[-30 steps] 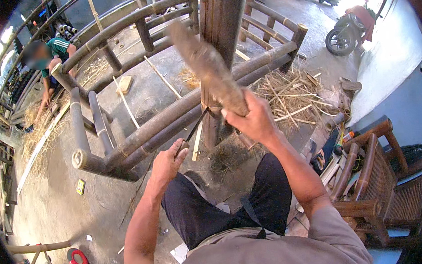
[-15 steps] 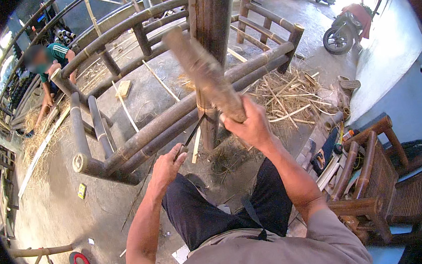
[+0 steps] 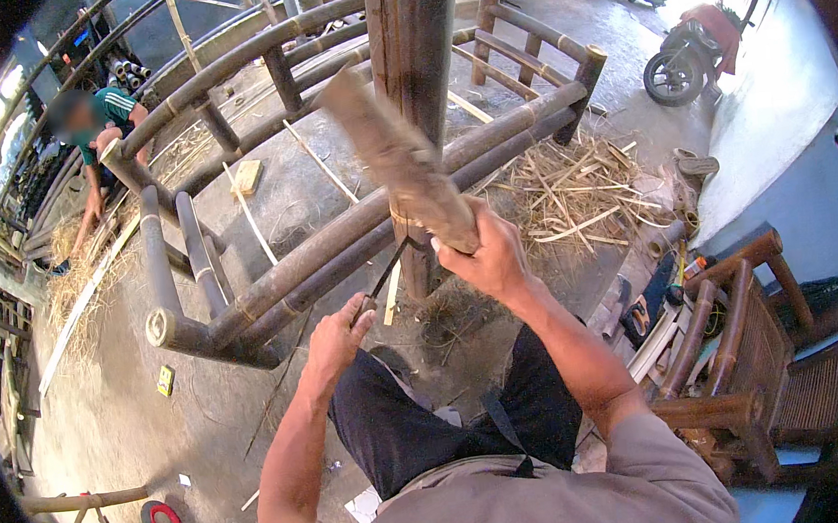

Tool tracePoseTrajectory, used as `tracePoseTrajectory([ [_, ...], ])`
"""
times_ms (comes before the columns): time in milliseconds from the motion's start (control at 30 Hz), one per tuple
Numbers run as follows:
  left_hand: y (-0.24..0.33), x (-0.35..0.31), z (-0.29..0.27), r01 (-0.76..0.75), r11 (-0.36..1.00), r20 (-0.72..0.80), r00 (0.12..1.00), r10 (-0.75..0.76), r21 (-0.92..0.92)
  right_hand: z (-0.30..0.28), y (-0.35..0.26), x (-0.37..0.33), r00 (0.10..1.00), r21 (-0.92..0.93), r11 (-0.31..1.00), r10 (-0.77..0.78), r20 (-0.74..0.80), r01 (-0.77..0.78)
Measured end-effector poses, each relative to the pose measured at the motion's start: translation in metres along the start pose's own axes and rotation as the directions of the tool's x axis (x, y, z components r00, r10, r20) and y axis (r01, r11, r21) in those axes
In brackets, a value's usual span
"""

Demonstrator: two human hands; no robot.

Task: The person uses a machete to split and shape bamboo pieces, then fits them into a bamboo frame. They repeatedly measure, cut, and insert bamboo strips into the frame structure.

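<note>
In front of me a thick brown bamboo post [image 3: 409, 58] stands upright against the rails of a bamboo frame [image 3: 309, 261]. My right hand [image 3: 491, 263] is closed around the lower end of a rough wooden club [image 3: 405, 163], held aslant across the post and slightly blurred. Lower and to the left, my left hand [image 3: 336, 338] grips the short handle of a narrow dark-bladed tool [image 3: 386, 273]. Its blade slants up to the post just below the rails, and its tip seems to touch there. Whether it is a knife or a chisel I cannot tell.
Bamboo shavings and strips [image 3: 582, 187] lie heaped beyond the post. A person [image 3: 112, 114] crouches at far left beside long strips. At right stand a bamboo chair [image 3: 747, 362] and loose tools. A motorcycle [image 3: 686, 64] is parked by the wall. A yellow box [image 3: 165, 380] lies on the floor.
The wooden club has shifted slightly down and left with my right hand. My left hand sits a little lower, still on the dark-bladed tool. The post appears slightly farther left.
</note>
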State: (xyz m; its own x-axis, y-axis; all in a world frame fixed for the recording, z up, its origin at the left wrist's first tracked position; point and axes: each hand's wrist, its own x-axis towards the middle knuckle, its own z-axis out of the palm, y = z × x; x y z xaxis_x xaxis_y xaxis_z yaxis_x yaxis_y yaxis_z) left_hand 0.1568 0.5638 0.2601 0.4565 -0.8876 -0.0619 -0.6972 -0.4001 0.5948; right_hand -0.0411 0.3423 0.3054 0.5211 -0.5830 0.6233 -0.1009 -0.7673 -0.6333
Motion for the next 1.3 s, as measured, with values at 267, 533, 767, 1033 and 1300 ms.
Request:
tracePoseTrajectory([
  [267,0.001,-0.006,0.016,0.000,0.999,-0.009,1.000,0.000,0.049,0.010,0.011,-0.035,0.792,-0.539,0.838,0.389,0.471,-0.091],
  [533,-0.010,0.001,0.035,0.089,0.994,0.020,0.996,-0.090,0.062,0.013,0.013,-0.033,0.999,0.067,0.997,0.041,0.001,-0.041],
  [767,-0.004,-0.010,0.046,0.088,0.994,0.048,0.995,-0.091,0.064,0.009,0.025,-0.041,0.729,-0.530,0.843,0.418,0.541,-0.091],
  [1033,-0.005,-0.002,0.053,0.053,0.997,0.004,0.999,-0.053,0.049,0.010,0.026,-0.046,0.915,-0.347,0.933,0.215,0.340,-0.090],
  [1300,-0.010,-0.007,0.068,-0.001,0.998,0.017,1.000,0.000,0.060,0.015,0.040,-0.110,0.933,-0.221,0.958,0.239,0.268,-0.182],
])
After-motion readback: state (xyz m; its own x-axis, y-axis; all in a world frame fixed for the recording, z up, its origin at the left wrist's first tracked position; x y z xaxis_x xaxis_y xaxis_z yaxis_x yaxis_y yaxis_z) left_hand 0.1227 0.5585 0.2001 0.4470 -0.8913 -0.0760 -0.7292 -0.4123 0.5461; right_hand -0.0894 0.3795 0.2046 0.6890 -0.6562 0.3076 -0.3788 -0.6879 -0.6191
